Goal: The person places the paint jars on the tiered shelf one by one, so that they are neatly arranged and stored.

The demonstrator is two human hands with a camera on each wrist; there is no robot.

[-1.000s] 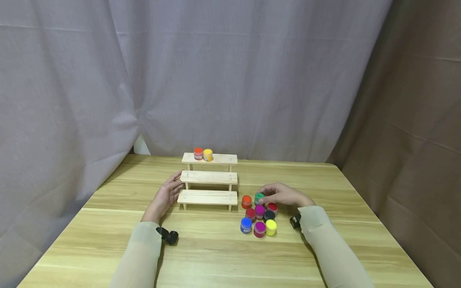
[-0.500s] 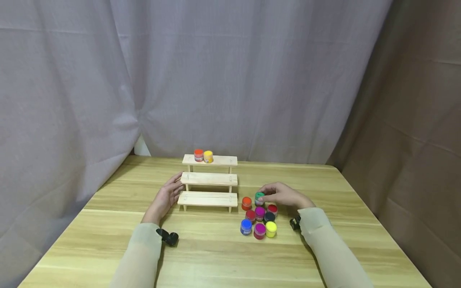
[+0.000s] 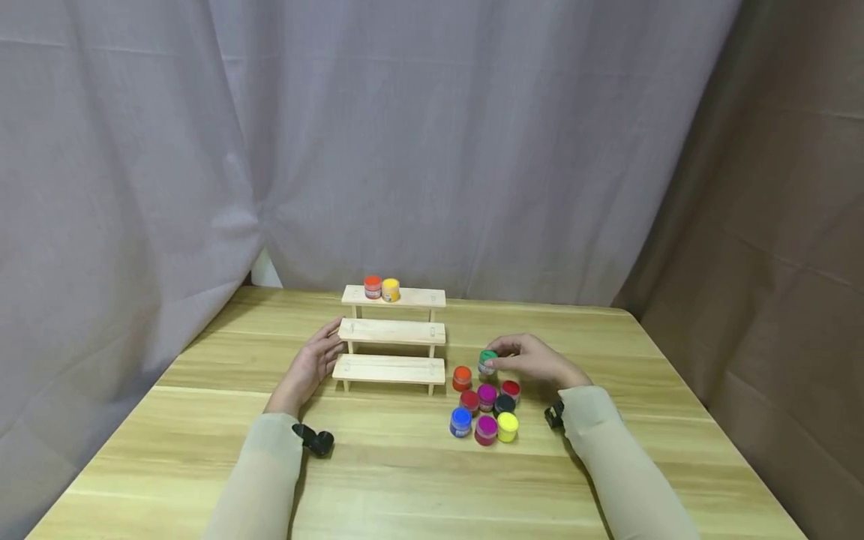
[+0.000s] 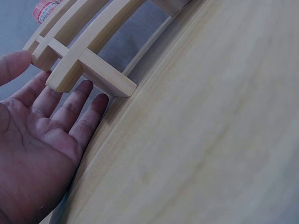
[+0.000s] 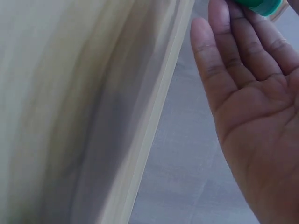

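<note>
Green-lidded jar (image 3: pixel 487 364), right of centre in the head view, pinched between the thumb and fingers of the right hand (image 3: pixel 536 358). Below it in the frame, a cluster of eight jars (image 3: pixel 487 397) with orange, red, purple, black, blue and yellow lids stands on the worktop (image 3: pixel 391 480). Centre: three-tiered wooden stand (image 3: pixel 391 331), its top tier bearing a red-orange jar (image 3: pixel 373 288) just beside a yellow jar (image 3: pixel 391 291). Left hand (image 3: pixel 310 369) at the stand's left end, fingers extended and slightly spread. Background: grey curtain (image 3: pixel 432 150).
</note>
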